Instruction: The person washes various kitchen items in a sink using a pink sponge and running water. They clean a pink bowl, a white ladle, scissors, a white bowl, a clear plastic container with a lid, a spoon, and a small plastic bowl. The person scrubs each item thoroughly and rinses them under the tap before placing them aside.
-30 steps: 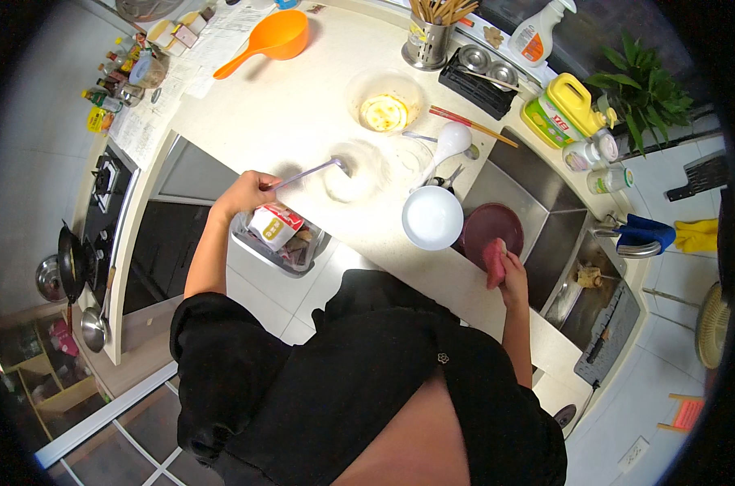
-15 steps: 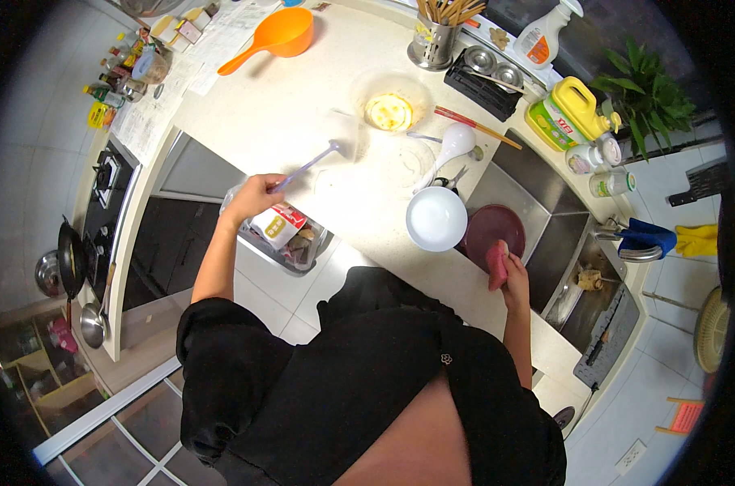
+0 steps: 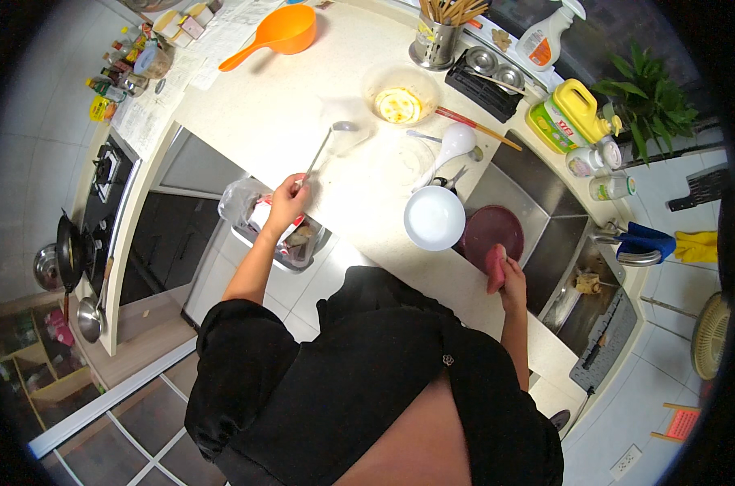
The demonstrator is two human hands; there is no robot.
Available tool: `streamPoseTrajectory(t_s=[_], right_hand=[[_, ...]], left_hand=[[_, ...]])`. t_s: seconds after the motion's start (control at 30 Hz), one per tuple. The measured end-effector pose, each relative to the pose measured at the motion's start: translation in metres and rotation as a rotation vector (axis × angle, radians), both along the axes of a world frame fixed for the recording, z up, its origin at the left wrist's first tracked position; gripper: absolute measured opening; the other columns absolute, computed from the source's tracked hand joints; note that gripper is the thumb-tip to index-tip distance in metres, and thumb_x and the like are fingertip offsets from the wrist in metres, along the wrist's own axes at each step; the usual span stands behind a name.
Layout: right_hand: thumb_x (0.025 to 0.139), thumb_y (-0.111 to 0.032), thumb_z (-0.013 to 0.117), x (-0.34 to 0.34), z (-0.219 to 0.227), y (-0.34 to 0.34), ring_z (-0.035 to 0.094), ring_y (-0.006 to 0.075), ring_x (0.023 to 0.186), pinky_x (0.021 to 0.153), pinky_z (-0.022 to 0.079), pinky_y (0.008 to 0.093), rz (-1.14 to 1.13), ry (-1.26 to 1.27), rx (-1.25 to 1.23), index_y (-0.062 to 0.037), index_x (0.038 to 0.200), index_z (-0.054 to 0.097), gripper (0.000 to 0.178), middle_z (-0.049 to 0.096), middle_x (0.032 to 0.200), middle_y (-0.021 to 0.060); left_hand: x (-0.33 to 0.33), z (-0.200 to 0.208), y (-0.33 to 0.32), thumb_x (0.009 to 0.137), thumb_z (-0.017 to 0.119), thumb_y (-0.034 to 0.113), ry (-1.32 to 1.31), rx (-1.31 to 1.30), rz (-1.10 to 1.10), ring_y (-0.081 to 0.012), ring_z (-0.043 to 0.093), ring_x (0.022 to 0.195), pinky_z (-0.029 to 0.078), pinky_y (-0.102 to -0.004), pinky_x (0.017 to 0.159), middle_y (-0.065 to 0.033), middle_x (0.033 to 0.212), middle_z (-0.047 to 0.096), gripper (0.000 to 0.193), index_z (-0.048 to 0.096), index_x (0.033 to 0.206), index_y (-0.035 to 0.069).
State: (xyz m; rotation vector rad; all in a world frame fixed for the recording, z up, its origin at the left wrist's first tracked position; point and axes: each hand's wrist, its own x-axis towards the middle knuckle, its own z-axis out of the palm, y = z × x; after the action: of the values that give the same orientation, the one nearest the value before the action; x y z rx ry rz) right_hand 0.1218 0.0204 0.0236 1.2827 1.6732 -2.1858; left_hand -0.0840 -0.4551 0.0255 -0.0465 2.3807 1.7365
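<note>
While the left hand (image 3: 285, 204) closes its grip on a long, thin metal spoon (image 3: 325, 148) above the pale, smooth worktop (image 3: 278, 105), the right hand (image 3: 509, 275) clasps a soft pink sponge (image 3: 495, 268) beside a round dark-red plate (image 3: 491, 229) at the steel sink (image 3: 546, 243).

Long metal spoon (image 3: 323, 152), slim handle pinched at its near end, bowl out over the pale counter beside a clear glass bowl (barely visible). Pink sponge (image 3: 495, 268), small and oblong, gripped upright at the sink's edge, touching the dark red round plate (image 3: 487, 229).
</note>
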Motion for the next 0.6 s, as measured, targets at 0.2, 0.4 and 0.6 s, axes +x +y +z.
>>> streamPoseTrajectory(t_s=[0.2, 0.4, 0.6], right_hand=[[0.086, -0.017, 0.053, 0.001, 0.000, -0.002, 0.057, 0.0125, 0.078, 0.065, 0.046, 0.0262, -0.008, 0.010, 0.009, -0.0056, 0.106, 0.054, 0.023, 0.060, 0.091, 0.0034], [0.087, -0.018, 0.053, -0.017, 0.004, -0.013, 0.055, 0.0095, 0.075, 0.065, 0.044, 0.0215, 0.167, 0.077, 0.131, -0.0028, 0.107, 0.054, 0.025, 0.059, 0.091, 0.0028], [0.086, -0.017, 0.054, -0.034, 0.030, -0.029, 0.053, 0.0097, 0.077, 0.068, 0.042, 0.0221, 0.247, 0.011, 0.257, -0.0003, 0.105, 0.056, 0.025, 0.059, 0.090, 0.0036]], left_hand=[[0.025, 0.024, 0.002, 0.085, 0.051, 0.003, 0.046, 0.068, 0.108, 0.0007, 0.031, 0.051, 0.024, -0.0170, 0.045, 0.0099, 0.057, 0.037, 0.021, 0.054, 0.106, 0.004], [0.008, -0.001, 0.014, 0.084, 0.055, 0.003, 0.198, 0.141, 0.152, -0.0004, 0.034, 0.055, 0.026, -0.0175, 0.046, 0.0071, 0.065, 0.041, 0.007, 0.051, 0.089, 0.006], [-0.020, -0.028, 0.039, 0.080, 0.060, 0.005, 0.090, 0.026, 0.159, -0.0051, 0.041, 0.055, 0.035, -0.0201, 0.049, 0.0020, 0.068, 0.046, 0.013, 0.048, 0.087, 0.005]])
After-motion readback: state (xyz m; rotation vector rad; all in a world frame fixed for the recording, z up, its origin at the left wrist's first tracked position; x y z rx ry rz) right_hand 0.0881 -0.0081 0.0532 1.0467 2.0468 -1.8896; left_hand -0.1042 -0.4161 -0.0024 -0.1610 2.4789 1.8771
